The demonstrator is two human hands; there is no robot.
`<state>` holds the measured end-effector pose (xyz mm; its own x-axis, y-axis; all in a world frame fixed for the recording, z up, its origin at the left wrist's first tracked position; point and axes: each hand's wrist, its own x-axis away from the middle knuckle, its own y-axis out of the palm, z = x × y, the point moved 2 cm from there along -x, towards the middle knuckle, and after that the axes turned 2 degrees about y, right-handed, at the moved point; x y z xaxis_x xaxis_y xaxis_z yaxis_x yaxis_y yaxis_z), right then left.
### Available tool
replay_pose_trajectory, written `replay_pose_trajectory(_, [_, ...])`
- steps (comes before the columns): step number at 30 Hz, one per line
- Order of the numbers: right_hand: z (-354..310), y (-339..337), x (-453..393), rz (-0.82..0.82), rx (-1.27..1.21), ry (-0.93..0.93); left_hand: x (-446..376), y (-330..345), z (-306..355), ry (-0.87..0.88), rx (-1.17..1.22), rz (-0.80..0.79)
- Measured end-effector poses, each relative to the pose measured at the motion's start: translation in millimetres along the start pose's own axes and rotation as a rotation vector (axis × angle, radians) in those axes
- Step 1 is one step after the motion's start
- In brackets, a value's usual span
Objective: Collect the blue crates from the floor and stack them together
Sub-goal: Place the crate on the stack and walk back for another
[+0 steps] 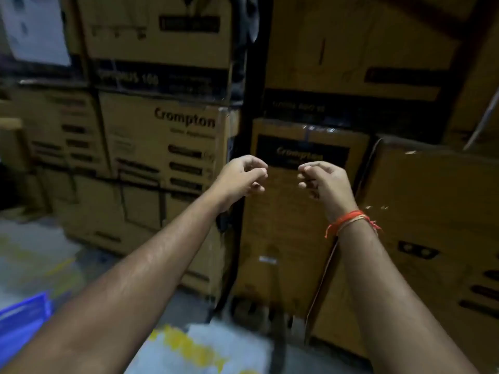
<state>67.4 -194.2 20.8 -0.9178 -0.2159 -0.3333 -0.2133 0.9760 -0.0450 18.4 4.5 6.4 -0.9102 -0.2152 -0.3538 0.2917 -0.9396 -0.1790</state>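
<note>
You're holding both arms out in front at about chest height, facing the stacked cardboard boxes point(167, 141), not the target. The only blue crate point(23, 319) showing is lying low at the far left edge of frame, on the floor point(35, 255), down and left of both hands and well apart from them. It's cropped and blurred, so I can't call its long axis. Your left hand point(240, 178) is sitting nearer to it than your right hand point(322, 182). Both hands are hanging loosely curled, fingertips facing each other across a small gap, gripping nothing and touching nothing. My read: you're needing to turn left and drop down before any grab; left hand is likely leading the reach.
</note>
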Motion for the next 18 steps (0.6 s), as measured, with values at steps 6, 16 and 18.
replay_pose_trajectory(6, [93.0,86.4,48.9,-0.182,-0.061,0.21,75.4,-62.6,-80.0,-0.127,-0.16,0.048])
replay_pose_trajectory(16, [168.7,295.0,111.7,-0.543,-0.031,0.326,188.9,-238.3,-161.6,-0.271,-0.17,0.362])
replay_pose_trajectory(18, [179.6,334.3,128.2,-0.608,-0.063,0.352,214.7,-269.7,-169.3,-0.303,-0.192,0.435])
